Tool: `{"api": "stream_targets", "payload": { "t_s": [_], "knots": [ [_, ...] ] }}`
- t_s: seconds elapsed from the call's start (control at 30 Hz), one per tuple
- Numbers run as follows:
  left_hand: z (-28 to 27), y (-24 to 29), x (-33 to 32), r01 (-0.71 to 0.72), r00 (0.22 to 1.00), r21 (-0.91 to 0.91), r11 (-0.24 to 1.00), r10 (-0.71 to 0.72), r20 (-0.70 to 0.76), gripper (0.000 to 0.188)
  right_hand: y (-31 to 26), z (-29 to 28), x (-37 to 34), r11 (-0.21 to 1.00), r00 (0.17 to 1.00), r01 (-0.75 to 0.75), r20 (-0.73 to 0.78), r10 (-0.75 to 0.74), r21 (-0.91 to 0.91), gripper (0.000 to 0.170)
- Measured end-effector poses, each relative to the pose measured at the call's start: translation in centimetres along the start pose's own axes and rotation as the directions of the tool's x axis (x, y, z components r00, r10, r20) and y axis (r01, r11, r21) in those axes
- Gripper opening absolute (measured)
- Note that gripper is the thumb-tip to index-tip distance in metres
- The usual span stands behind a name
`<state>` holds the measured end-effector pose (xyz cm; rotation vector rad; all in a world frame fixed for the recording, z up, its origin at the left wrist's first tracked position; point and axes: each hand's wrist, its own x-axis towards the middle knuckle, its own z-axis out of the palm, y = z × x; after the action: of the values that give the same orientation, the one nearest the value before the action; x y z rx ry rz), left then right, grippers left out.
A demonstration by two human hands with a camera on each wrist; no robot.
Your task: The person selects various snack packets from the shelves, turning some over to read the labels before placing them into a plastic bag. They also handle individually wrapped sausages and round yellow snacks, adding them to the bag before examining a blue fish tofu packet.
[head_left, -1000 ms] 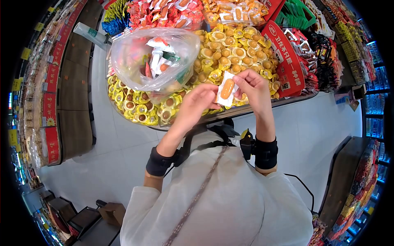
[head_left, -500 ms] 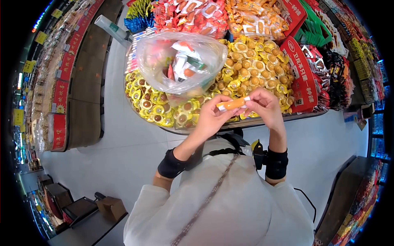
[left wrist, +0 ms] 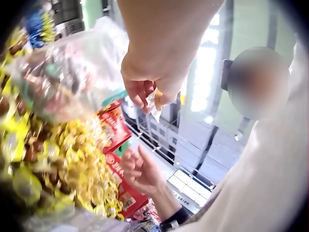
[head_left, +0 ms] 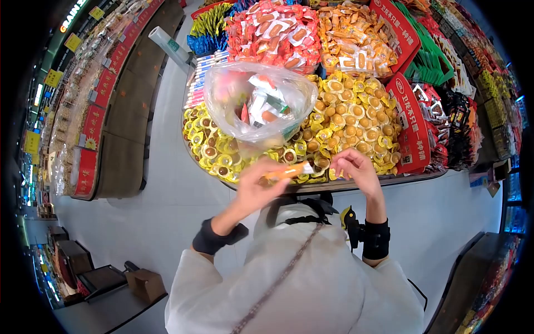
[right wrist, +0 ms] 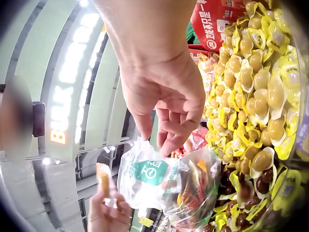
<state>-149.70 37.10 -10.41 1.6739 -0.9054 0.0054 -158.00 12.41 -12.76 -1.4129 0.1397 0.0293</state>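
My left hand [head_left: 257, 186] pinches a small orange sausage pack with a white end [head_left: 290, 171], above the front edge of the display. In the right wrist view the left hand [right wrist: 109, 212] holds this pack [right wrist: 103, 179] upright between thumb and fingers. My right hand [head_left: 356, 168] is apart from it, fingers loosely bent, holding nothing, over the front of the yellow-wrapped eggs [head_left: 356, 117]. A clear plastic bag [head_left: 222, 114] with several packs inside stands open on the eggs, behind the left hand.
Red packs [head_left: 267, 50] and orange packs [head_left: 356, 44] fill the back of the display. Red signs [head_left: 410, 125] stand at its right. A roll of bags [head_left: 167, 45] stands at the back left, and a long shelf [head_left: 125, 117] runs along the left.
The hands were together on the pack; now they are apart. The left hand has moved left with the pack, and the right hand has let go. The view has shifted, so the display appears lower.
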Motion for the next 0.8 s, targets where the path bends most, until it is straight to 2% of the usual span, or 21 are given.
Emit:
{"api": "stream_targets", "payload": {
  "t_s": [0.03,0.1,0.17,0.23,0.33,0.43,0.47,0.57,0.8],
  "knots": [
    [-1.9,1.4,1.0,-0.103,0.993,0.088,0.991,0.107,-0.048,0.022,0.4,-0.6,-0.1,1.0,0.999,0.009,-0.035,-0.009,-0.004,0.009],
    [-5.2,3.3,3.7,-0.165,0.967,0.301,0.939,0.214,-0.139,0.025,0.8,-1.0,-0.2,0.999,0.997,0.042,-0.062,-0.043,-0.016,0.01],
    [-7.7,5.3,7.2,-0.199,0.96,0.535,0.821,0.274,-0.064,0.028,0.8,-1.3,-0.2,0.999,0.996,0.053,-0.069,-0.053,-0.001,0.01],
    [-8.5,4.9,10.3,-0.258,0.953,0.59,0.765,0.302,0.026,0.03,0.6,-1.2,-0.4,0.999,0.997,0.041,-0.061,-0.042,-0.015,0.011],
    [-8.4,4.1,13.2,-0.343,0.939,0.692,0.635,0.223,0.261,0.027,0.2,-0.6,-0.8,0.999,0.998,0.027,-0.062,-0.029,-0.031,0.011],
    [-7.2,2.0,14.7,-0.386,0.899,0.716,0.582,0.065,0.432,0.023,0.2,-0.4,-0.9,0.999,0.997,0.045,-0.059,-0.046,-0.016,0.012],
    [-6.7,2.0,15.0,-0.368,0.889,0.721,0.588,-0.005,0.458,0.02,0.1,-0.4,-1.0,0.999,0.997,0.044,-0.06,-0.045,-0.009,0.012],
    [-6.1,0.5,15.7,-0.465,0.841,0.67,0.579,0.052,0.539,0.019,0.0,-0.5,-1.2,0.999,0.997,0.047,-0.061,-0.047,-0.005,0.013],
    [-5.1,-1.3,15.9,-0.478,0.794,0.695,0.537,-0.074,0.604,0.02,0.4,-0.8,-1.5,0.999,0.996,0.04,-0.075,-0.04,-0.003,0.014]
  ]
}}
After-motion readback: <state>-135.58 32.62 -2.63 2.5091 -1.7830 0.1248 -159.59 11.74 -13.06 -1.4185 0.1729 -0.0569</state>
